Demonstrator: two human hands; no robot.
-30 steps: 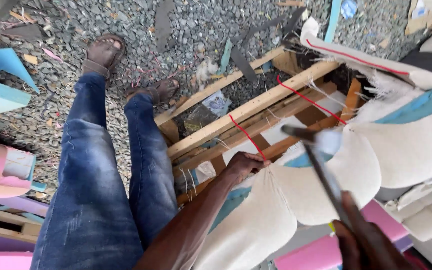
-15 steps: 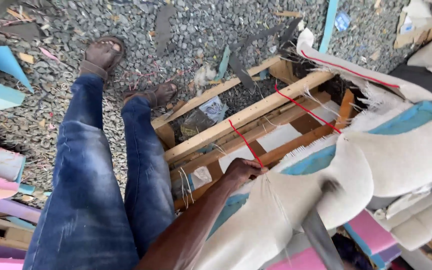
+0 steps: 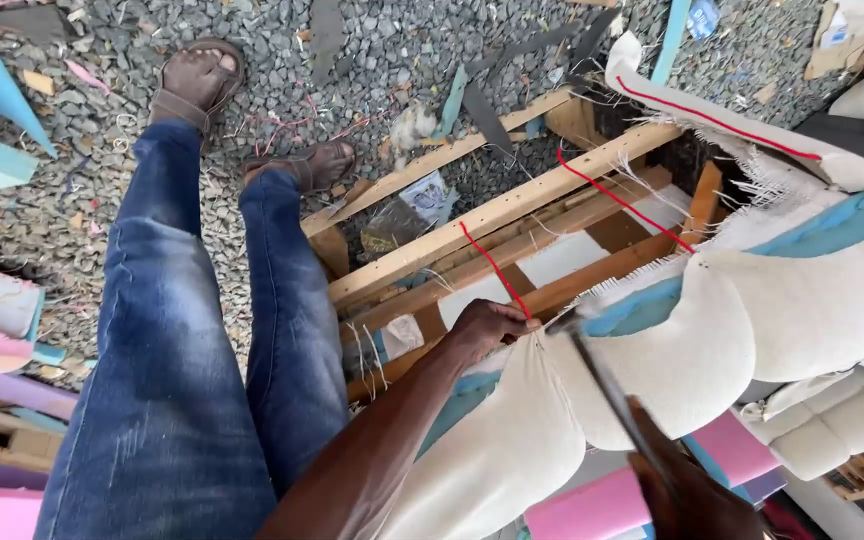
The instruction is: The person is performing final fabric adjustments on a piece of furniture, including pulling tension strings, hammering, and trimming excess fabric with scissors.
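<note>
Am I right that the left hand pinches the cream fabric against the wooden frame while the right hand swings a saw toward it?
Not quite: the head view shows the right hand holding a hammer, not a saw. The left hand does pinch the cream fabric at the wooden frame.

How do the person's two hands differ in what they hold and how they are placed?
The left hand pinches the cream fabric against the wooden frame; the right hand grips a hammer. The left hand shows whole, mid-picture; the right hand is cut off at the bottom edge. Both work at the same fabric edge.
</note>
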